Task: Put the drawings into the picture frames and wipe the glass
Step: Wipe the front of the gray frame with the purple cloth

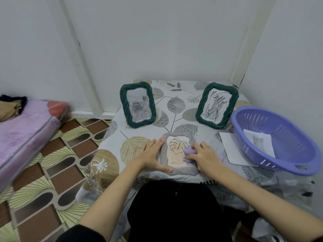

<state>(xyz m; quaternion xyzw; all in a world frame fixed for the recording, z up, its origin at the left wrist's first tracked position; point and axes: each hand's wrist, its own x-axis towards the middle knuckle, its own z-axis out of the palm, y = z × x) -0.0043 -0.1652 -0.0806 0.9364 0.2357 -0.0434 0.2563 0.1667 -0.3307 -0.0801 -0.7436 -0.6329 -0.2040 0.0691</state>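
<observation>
Lying flat at six o'clock on the table [185, 95], the grey frame [176, 170] looks light with breakable, slippery glass. Left hand [151, 157] presses its nine o'clock edge with straight fingers; right hand [204, 157] clutches a purple cloth [189, 151] at three o'clock.

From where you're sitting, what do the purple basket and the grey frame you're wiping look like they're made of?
Purple basket: looks like moulded plastic, glossy, with slotted walls and a cut-out handle. Grey frame: a matte, rope-like ridged border, probably moulded resin or plastic, though I can't tell for sure. Its pane shows little glare, so glass or acrylic stays open.
</observation>
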